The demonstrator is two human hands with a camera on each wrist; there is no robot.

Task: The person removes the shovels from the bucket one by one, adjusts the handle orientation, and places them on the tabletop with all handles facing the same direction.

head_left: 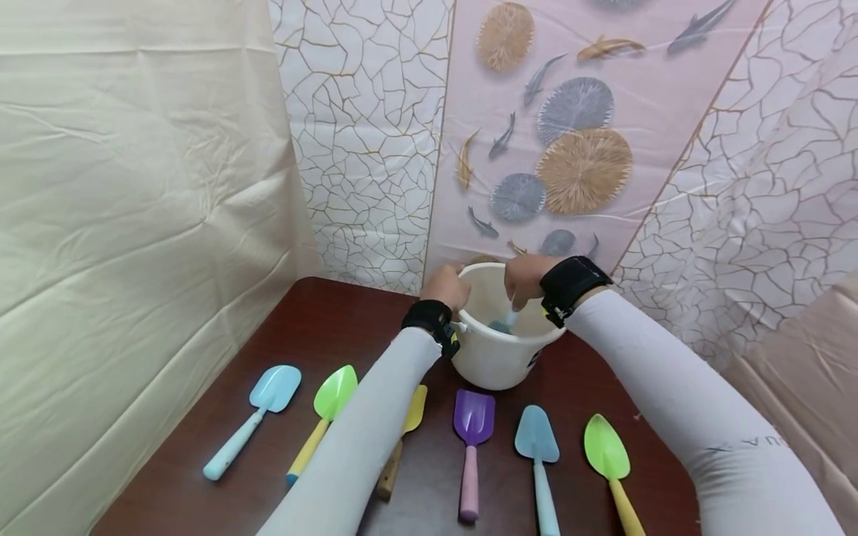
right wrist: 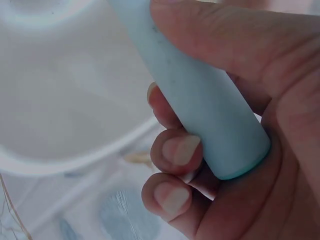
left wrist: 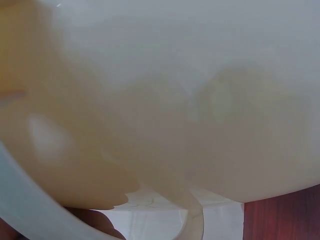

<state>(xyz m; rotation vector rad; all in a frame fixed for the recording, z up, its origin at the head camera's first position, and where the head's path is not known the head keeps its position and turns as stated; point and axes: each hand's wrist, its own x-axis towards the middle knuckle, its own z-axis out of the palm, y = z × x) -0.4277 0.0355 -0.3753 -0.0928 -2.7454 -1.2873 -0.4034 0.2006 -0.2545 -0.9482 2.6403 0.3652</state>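
A white bucket (head_left: 492, 365) stands at the back of the table. My left hand (head_left: 445, 289) grips its rim on the left side; in the left wrist view the bucket's wall (left wrist: 225, 150) fills most of the picture, with a bit of finger (left wrist: 97, 222) beyond the rim. My right hand (head_left: 526, 279) reaches in over the bucket's mouth and holds a garden trowel (head_left: 501, 326) by its handle, blade down inside. Seen from the right wrist, the handle (right wrist: 205, 105) is pale blue, with thumb and curled fingers around it. The blade's tip is hidden by the bucket wall.
Several trowels lie in a row in front: a blue one (head_left: 276, 387), a green one (head_left: 335, 391), a yellow one (head_left: 415, 409) partly under my left arm, a purple one (head_left: 474, 417), another blue (head_left: 536, 435) and another green (head_left: 606, 447). Patterned cloth (head_left: 375, 149) hangs close behind.
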